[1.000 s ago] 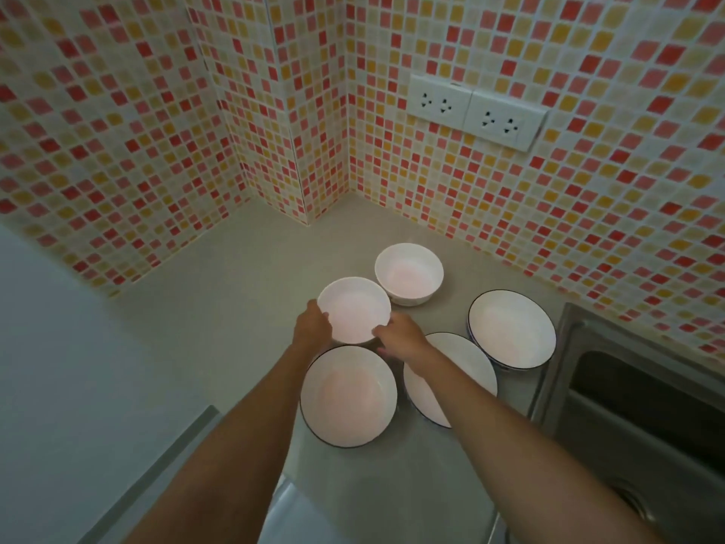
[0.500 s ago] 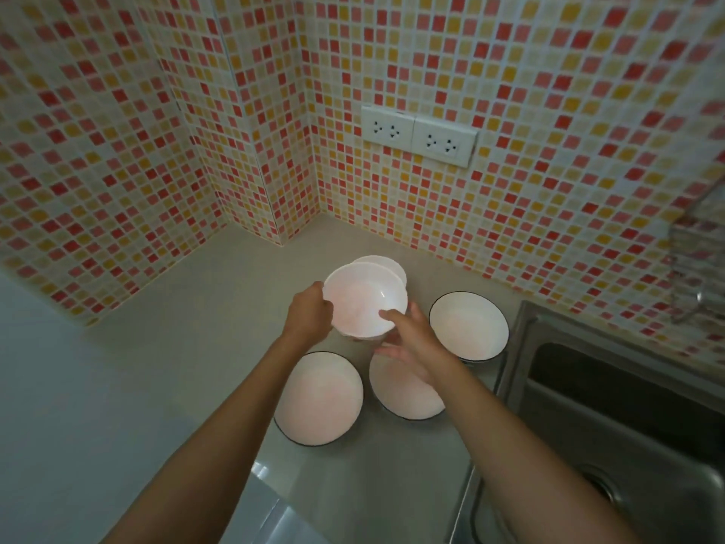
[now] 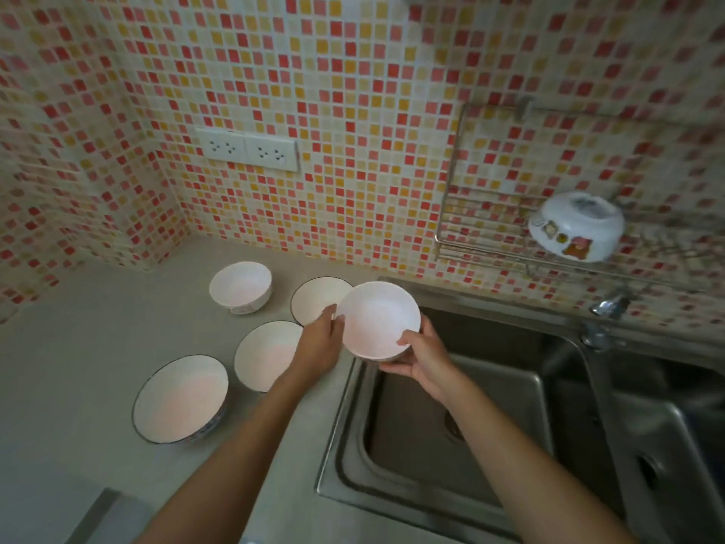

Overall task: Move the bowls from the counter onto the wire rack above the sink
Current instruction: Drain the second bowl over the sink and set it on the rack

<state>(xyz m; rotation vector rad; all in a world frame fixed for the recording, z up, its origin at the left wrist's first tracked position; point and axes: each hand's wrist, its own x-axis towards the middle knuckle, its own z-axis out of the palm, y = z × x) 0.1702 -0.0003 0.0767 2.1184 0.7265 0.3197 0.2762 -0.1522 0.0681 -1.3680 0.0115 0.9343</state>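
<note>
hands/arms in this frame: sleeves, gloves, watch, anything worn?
Both forearms are bare as far as the frame shows: no sleeves in view. The left hand and right hand wear no gloves. No watch, bracelet or ring is visible; the fingers are partly hidden.

Bowls (image 3: 240, 286) left of sink (image 3: 451, 418)

Walled on two sides with small mosaic tiles (image 3: 353, 111) in red, orange, yellow and cream, meeting at a corner on the left. Fitted with a white double socket plate (image 3: 247, 149) on the back wall, above a pale grey tabletop (image 3: 78, 347). Sunk into that surface on the right, a stainless steel sink (image 3: 431, 445) with two basins, a metal tap (image 3: 606, 308) at its back rim. Lit dimly and evenly, with soft shadows.
</note>
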